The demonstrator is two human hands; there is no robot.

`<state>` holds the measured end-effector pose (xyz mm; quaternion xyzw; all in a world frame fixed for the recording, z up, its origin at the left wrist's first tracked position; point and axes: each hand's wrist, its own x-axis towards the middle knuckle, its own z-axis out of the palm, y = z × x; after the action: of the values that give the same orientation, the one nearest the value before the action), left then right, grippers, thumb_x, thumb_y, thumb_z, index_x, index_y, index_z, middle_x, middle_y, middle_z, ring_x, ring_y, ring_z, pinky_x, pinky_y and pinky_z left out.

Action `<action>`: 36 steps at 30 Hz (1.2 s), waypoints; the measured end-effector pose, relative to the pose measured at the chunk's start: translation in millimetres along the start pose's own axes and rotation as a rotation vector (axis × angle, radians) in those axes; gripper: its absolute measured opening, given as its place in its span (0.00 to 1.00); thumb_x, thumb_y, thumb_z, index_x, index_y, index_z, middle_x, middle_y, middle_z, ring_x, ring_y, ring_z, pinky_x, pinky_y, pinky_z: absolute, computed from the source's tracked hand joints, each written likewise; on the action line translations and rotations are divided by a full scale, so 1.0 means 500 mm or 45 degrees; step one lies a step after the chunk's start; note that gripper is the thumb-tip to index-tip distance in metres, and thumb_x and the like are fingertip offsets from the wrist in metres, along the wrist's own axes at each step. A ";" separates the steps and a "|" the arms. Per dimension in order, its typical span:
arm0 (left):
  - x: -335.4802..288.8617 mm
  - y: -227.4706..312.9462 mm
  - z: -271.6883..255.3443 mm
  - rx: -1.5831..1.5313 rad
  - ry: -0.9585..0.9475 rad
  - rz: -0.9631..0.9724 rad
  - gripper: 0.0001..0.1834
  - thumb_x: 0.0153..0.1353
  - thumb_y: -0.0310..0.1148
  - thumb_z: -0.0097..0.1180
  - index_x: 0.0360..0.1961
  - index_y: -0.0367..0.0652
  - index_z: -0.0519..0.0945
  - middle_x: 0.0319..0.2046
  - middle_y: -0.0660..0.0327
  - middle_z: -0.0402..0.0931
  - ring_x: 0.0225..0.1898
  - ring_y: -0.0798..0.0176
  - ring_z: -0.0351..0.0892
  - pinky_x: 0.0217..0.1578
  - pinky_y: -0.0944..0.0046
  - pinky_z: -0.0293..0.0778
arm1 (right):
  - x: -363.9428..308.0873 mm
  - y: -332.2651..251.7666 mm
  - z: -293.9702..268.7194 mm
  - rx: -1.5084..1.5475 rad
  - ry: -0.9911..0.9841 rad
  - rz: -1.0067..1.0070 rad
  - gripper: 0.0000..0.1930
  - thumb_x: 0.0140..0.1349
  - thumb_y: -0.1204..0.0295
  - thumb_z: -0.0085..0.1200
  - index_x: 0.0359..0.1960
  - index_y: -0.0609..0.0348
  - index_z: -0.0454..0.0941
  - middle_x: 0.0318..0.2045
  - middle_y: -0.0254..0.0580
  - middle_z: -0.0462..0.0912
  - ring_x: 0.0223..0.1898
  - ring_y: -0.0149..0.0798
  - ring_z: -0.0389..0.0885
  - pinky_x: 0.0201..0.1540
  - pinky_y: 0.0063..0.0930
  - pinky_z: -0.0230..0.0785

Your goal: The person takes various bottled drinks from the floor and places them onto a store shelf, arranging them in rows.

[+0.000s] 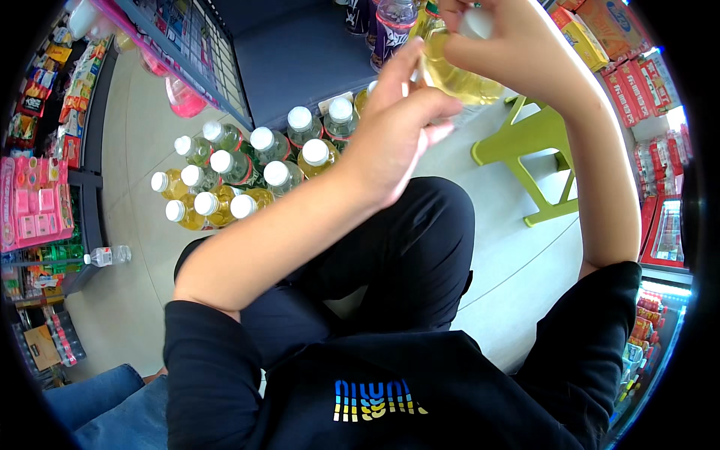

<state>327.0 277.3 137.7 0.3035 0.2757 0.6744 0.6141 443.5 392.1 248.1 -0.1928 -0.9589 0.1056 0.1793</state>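
Observation:
At the top, my right hand (480, 37) is closed about the capped end of a clear bottle of yellow drink (472, 86). Its white cap (476, 24) shows beside my fingers, and its body tilts down to the right. Close by on the left, my left hand (401, 124) has its thumb and index finger apart, slightly blurred. I see nothing plainly gripped in it; some of its fingers are hidden. Below and left of it, several white-capped bottles (276, 176) stand grouped on the floor, some yellow, some clear with green and red labels.
A dark shelf (289, 56) with purple-labelled bottles (394, 30) lies ahead, its grid-sided door (199, 52) at the left. A green stool (525, 142) stands right. A clear bottle (109, 256) lies by the left shelves. Someone's jeans (124, 409) show lower left.

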 end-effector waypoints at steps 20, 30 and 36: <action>0.179 -0.359 -0.053 -0.203 0.247 -0.532 0.49 0.62 0.26 0.48 0.79 0.43 0.35 0.80 0.59 0.29 0.80 0.55 0.29 0.72 0.46 0.52 | -0.107 0.379 0.254 0.149 -0.036 0.441 0.12 0.49 0.70 0.61 0.33 0.65 0.77 0.37 0.50 0.80 0.40 0.53 0.79 0.47 0.38 0.72; 0.214 -0.390 -0.074 -0.206 0.286 -0.479 0.51 0.62 0.25 0.45 0.79 0.49 0.29 0.81 0.60 0.24 0.80 0.61 0.35 0.67 0.48 0.59 | -0.067 0.443 0.324 0.154 -0.038 0.398 0.13 0.47 0.67 0.61 0.32 0.62 0.78 0.35 0.51 0.81 0.39 0.55 0.80 0.43 0.40 0.73; 0.212 -0.393 -0.078 -0.175 0.321 -0.499 0.52 0.62 0.27 0.47 0.79 0.49 0.27 0.81 0.60 0.24 0.75 0.62 0.48 0.65 0.51 0.63 | -0.043 0.449 0.344 0.225 -0.086 0.337 0.13 0.47 0.68 0.62 0.30 0.63 0.77 0.33 0.52 0.80 0.37 0.54 0.80 0.42 0.40 0.73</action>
<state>421.2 401.3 -26.9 0.1150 0.3572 0.5920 0.7132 470.4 563.0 23.3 -0.2971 -0.9176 0.2187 0.1478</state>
